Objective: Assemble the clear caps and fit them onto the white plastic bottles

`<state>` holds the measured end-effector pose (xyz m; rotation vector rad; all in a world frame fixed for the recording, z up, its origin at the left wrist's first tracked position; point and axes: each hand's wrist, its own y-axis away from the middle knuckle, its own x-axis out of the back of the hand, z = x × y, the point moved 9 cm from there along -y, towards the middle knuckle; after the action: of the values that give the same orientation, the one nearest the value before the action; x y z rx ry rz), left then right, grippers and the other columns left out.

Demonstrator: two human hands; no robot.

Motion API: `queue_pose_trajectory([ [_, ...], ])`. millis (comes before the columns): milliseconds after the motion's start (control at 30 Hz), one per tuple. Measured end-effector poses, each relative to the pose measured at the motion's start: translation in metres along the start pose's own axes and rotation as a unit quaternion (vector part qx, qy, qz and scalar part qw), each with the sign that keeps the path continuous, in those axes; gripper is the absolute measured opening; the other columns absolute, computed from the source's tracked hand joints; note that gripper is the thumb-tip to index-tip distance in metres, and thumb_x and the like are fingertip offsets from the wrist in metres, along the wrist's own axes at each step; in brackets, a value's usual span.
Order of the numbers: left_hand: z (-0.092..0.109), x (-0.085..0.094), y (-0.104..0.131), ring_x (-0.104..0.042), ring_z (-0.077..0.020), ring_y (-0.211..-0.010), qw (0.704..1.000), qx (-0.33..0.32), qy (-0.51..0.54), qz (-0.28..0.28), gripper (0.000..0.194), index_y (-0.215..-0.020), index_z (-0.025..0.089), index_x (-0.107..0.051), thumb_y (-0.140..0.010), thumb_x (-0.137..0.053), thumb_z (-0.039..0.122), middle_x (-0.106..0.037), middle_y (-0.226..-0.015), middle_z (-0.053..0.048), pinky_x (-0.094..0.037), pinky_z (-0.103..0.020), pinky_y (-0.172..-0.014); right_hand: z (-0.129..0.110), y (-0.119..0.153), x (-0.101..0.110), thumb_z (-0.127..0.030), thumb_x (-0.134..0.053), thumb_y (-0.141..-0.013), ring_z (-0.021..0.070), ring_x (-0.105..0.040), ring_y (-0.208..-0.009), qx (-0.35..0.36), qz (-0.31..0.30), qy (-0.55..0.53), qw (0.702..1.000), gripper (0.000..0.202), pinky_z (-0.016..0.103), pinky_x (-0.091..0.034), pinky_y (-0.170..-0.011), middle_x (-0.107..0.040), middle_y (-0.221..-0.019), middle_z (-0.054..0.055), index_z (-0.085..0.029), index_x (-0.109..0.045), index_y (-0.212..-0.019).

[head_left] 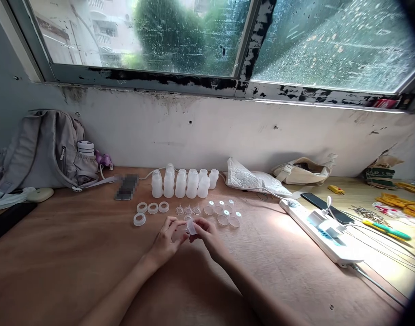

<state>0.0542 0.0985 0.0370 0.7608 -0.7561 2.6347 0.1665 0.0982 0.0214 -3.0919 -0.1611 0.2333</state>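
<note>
In the head view, my right hand [205, 231] pinches a translucent white bottle ring [191, 226], tilted on edge. My left hand [168, 239] closes in from the other side, its fingertips around a clear piece that meets the ring; the fingers partly hide it, and its exact shape is unclear. Just beyond my hands lie several clear bottle nipples [188, 210]. To their left are several white bottle rings [153, 208], and to their right several clear round caps [222, 220]. Behind these, frosted white bottles [181, 183] stand upright in a group.
A grey backpack [54, 149] leans on the wall at left, near a blurred dark object [126, 186]. A white padded pouch [255, 179] and a cream bag [302, 171] lie at the back. At right are a power strip [316, 233], a phone [327, 208] and cables.
</note>
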Motion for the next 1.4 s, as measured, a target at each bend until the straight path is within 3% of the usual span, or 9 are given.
queue_pose_trajectory([
  [200,-0.01,0.015,-0.005,-0.057,-0.0143,-0.076,0.994,0.004,0.105,0.041,0.025,-0.099,0.019,-0.052,-0.078,-0.051,0.033,-0.059,-0.091,-0.005,-0.048,-0.024,-0.061,-0.02,-0.022,-0.02,-0.03,-0.049,-0.076,0.0089,-0.049,-0.045,0.021,-0.055,0.177,0.982,0.021,0.021,-0.04,-0.042,-0.054,-0.057,0.0,-0.013,-0.061,-0.071],
  [367,-0.024,0.027,-0.005,-0.06,-0.0158,-0.072,0.986,0.059,0.126,0.087,0.025,-0.092,0.017,-0.052,-0.077,-0.052,0.037,-0.062,-0.081,-0.005,-0.049,-0.027,-0.063,-0.045,-0.041,-0.036,-0.027,-0.044,-0.079,0.0092,-0.047,-0.045,0.08,-0.102,0.395,0.91,0.028,0.019,-0.034,-0.039,-0.051,-0.049,-0.001,-0.014,-0.059,-0.06],
  [467,-0.034,0.029,-0.006,-0.06,-0.0156,-0.067,0.986,0.074,0.112,0.101,0.024,-0.091,0.016,-0.051,-0.078,-0.049,0.037,-0.062,-0.075,-0.004,-0.048,-0.026,-0.059,-0.082,-0.07,-0.025,-0.029,-0.041,-0.083,0.0113,-0.053,-0.055,0.144,-0.042,0.507,0.849,0.028,0.02,-0.04,-0.049,-0.06,-0.061,0.001,-0.015,-0.062,-0.072],
  [533,-0.039,0.026,-0.007,-0.06,-0.0153,-0.064,0.987,0.078,0.102,0.097,0.023,-0.09,0.016,-0.051,-0.08,-0.047,0.036,-0.063,-0.074,-0.004,-0.047,-0.025,-0.057,-0.112,-0.099,-0.009,-0.025,-0.038,-0.085,0.0123,-0.056,-0.07,0.166,0.042,0.595,0.786,0.024,0.022,-0.043,-0.063,-0.064,-0.081,0.003,-0.017,-0.06,-0.088],
  [667,-0.046,0.02,-0.01,-0.059,-0.0143,-0.059,0.99,0.068,0.085,0.086,0.016,-0.085,0.017,-0.051,-0.081,-0.045,0.032,-0.062,-0.068,-0.002,-0.046,-0.024,-0.054,-0.137,-0.162,0.013,-0.021,-0.043,-0.082,0.0174,-0.053,-0.09,0.135,0.066,0.642,0.752,0.024,0.028,-0.04,-0.078,-0.06,-0.099,0.008,-0.018,-0.055,-0.103],
  [800,-0.047,0.018,-0.012,-0.058,-0.0134,-0.057,0.993,0.053,0.069,0.074,0.016,-0.079,0.018,-0.05,-0.082,-0.042,0.031,-0.06,-0.065,-0.001,-0.045,-0.024,-0.055,-0.125,-0.204,0.02,-0.019,-0.059,-0.072,0.023,-0.046,-0.102,0.073,0.018,0.688,0.722,0.03,0.033,-0.038,-0.081,-0.06,-0.098,0.007,-0.022,-0.057,-0.102],
  [933,-0.044,0.02,-0.012,-0.058,-0.0147,-0.063,0.996,0.028,0.053,0.073,0.013,-0.08,0.019,-0.049,-0.084,-0.04,0.028,-0.061,-0.068,-0.001,-0.044,-0.025,-0.059,-0.102,-0.224,0.016,-0.023,-0.068,-0.064,0.0225,-0.048,-0.098,0.008,-0.035,0.716,0.697,0.038,0.031,-0.039,-0.079,-0.059,-0.097,0.006,-0.024,-0.058,-0.101],
  [1100,-0.044,0.015,-0.011,-0.061,-0.0166,-0.071,0.996,0.021,0.056,0.061,0.009,-0.086,0.019,-0.05,-0.083,-0.042,0.022,-0.063,-0.077,-0.004,-0.045,-0.026,-0.063,-0.083,-0.238,0.008,-0.017,-0.066,-0.063,0.0225,-0.05,-0.096,-0.05,-0.08,0.729,0.678,0.045,0.029,-0.041,-0.074,-0.058,-0.102,0.006,-0.026,-0.057,-0.106],
  [1400,-0.043,0.01,-0.011,-0.061,-0.0174,-0.074,0.999,0.01,0.021,0.042,0.011,-0.09,0.019,-0.05,-0.084,-0.042,0.023,-0.063,-0.08,-0.004,-0.045,-0.026,-0.065,-0.066,-0.243,0.008,-0.017,-0.061,-0.066,0.0235,-0.056,-0.089,-0.111,-0.122,0.717,0.677,0.037,0.031,-0.044,-0.068,-0.059,-0.107,0.008,-0.024,-0.062,-0.102],
])
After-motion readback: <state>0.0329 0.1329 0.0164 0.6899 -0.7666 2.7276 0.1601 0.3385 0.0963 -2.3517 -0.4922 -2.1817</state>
